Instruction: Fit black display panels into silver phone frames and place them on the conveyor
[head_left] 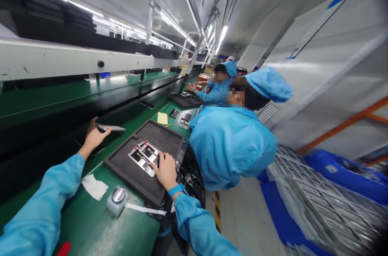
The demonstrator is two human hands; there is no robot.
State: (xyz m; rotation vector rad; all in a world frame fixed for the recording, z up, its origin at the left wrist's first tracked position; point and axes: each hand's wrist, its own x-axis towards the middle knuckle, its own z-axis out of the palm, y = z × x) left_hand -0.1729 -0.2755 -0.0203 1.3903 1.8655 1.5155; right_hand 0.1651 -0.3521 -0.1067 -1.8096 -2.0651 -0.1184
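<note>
My left hand [94, 137] is closed around one end of a thin, flat, phone-like panel [111, 127], seen nearly edge-on above the green bench. My right hand [166, 170] reaches over a black foam tray [123, 163]. Its thumb and fingers close on the edge of a slim, dark phone part [155, 160], partly hidden by the fingers. Beneath and beside it in the tray lie several silver phone frames [142, 161] with black and white areas and small red marks.
Near me on the bench [100, 223] are a white wipe [95, 187], a metal-topped pump bottle [117, 200] and a white strip [145, 209]. A black plastic bag [190, 171] hangs beside the tray. A co-worker in blue [232, 147] sits close on the right; yellow paper [163, 118] lies beyond.
</note>
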